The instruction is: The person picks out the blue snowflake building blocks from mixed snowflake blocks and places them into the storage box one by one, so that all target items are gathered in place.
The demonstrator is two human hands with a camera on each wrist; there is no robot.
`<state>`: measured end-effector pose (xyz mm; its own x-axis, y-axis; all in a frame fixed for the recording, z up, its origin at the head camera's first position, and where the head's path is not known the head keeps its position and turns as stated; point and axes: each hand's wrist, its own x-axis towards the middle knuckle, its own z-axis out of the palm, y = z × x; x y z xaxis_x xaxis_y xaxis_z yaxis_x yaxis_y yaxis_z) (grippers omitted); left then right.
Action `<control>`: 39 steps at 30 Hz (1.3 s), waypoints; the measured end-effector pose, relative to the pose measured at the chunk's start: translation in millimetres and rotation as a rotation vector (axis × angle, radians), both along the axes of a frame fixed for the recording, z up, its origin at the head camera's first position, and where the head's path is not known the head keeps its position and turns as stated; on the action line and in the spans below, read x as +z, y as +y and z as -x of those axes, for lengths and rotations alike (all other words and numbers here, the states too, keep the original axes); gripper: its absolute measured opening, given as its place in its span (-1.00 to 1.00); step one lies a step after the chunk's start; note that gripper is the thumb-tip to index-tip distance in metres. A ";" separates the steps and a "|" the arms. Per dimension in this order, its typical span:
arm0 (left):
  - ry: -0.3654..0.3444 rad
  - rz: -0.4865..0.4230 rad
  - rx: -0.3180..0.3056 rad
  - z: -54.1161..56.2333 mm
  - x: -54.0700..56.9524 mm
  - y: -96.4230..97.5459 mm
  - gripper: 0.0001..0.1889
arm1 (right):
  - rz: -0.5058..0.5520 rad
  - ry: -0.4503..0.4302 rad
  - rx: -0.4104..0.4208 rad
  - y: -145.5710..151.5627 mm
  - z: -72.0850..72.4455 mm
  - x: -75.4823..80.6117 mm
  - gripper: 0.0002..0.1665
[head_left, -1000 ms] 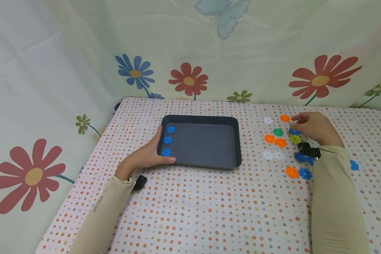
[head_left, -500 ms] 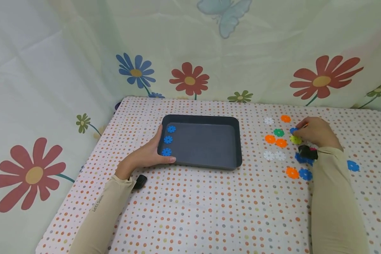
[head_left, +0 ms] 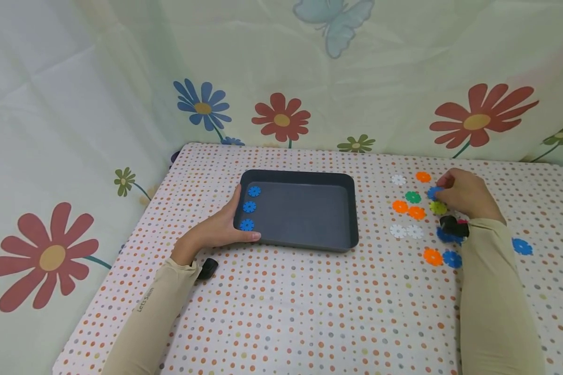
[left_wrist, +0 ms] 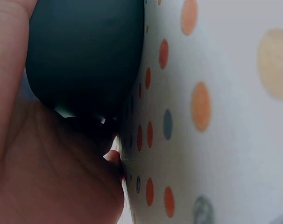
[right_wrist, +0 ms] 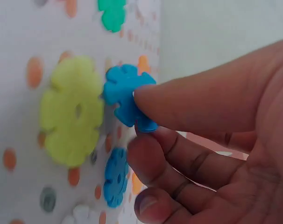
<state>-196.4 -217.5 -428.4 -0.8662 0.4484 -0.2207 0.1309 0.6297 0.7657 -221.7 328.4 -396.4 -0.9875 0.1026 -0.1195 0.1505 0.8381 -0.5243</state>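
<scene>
My right hand (head_left: 469,195) pinches a blue flower-shaped plastic disc (right_wrist: 125,91) between thumb and fingertips. In the right wrist view, a yellow-green disc (right_wrist: 69,112) lies beside it, another blue disc (right_wrist: 116,179) is lower down, and a green disc (right_wrist: 112,14) shows at the top. My left hand (head_left: 213,228) grips the near left corner of a dark grey rectangular tray (head_left: 352,208), thumb along the front wall and fingers at the left side. Inside the tray, three blue discs (head_left: 249,207) stand in a column by the left wall.
Around the right hand lie orange discs (head_left: 416,213), white discs (head_left: 398,230) and further blue ones (head_left: 452,259). A lone blue disc (head_left: 522,246) sits right of the right forearm. The dotted tablecloth (head_left: 309,312) runs back to a flower-printed curtain (head_left: 389,78).
My right hand has come down from above the discs, and its thumb and fingers have closed on a blue disc. The left hand and tray stay as they were.
</scene>
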 end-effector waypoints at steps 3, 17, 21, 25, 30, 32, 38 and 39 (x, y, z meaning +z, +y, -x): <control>0.005 0.001 -0.008 0.2 0.7 0.3 0.50 | 0.014 0.049 0.006 0.2 1.1 -0.1 -0.69; 0.008 0.010 -0.009 0.2 0.7 -0.2 0.51 | 0.121 0.115 0.110 -23.2 7.1 9.3 -0.62; 0.006 0.011 0.000 0.0 0.2 -0.6 0.51 | 0.186 0.121 0.145 -36.6 9.5 14.3 -0.62; 0.011 -0.010 -0.010 0.1 -2.3 0.1 0.50 | 0.258 0.100 0.179 -52.1 9.5 21.2 -0.60; 0.001 -0.031 -0.021 -0.6 -5.1 0.1 0.50 | 0.344 0.044 0.217 -77.3 11.7 28.1 -0.58; -0.003 -0.028 -0.018 -0.3 -5.6 -0.2 0.51 | 0.375 0.036 0.234 -88.0 13.4 30.1 -0.58; 0.005 -0.007 -0.013 2.5 -4.0 -0.9 0.52 | 0.445 0.038 0.295 -118.9 19.2 36.6 -0.60; 0.007 -0.006 -0.017 3.1 -3.6 -1.0 0.51 | 0.455 0.034 0.303 -123.9 20.1 37.6 -0.60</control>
